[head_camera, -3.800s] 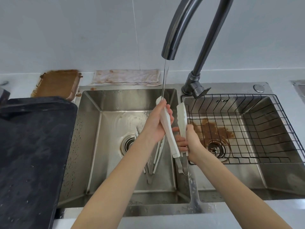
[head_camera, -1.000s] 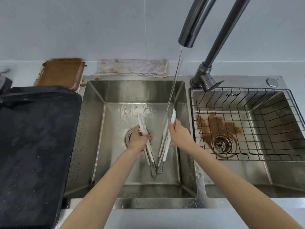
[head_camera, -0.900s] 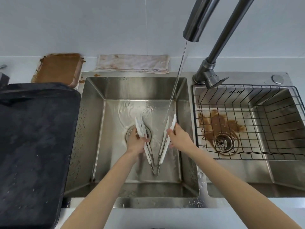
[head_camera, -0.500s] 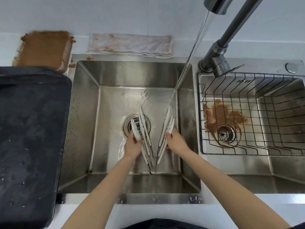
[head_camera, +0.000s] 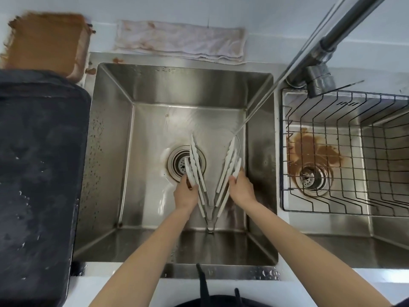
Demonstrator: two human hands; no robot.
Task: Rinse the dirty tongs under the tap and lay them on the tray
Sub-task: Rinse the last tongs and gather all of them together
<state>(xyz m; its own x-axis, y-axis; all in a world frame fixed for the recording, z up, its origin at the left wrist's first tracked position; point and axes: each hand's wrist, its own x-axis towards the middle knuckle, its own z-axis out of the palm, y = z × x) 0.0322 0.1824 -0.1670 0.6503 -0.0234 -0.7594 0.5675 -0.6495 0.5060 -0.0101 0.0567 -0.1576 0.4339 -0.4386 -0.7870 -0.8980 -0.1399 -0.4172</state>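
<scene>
Hands grip tongs (head_camera: 211, 180) in left basin (head_camera: 155, 89), left (head_camera: 185, 194) and right (head_camera: 241, 189); tray (head_camera: 37, 162) alongside.

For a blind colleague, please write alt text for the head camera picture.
Two bare hands, left and right, hold several white tongs spread in a V low in the left sink basin, where a thin stream from the tap lands. A dark tray lies left of the sink, a wire basket in the right basin.

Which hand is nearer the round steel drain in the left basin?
Left. The left hand sits at the round steel drain's near edge; the right hand is off to its right.
</scene>
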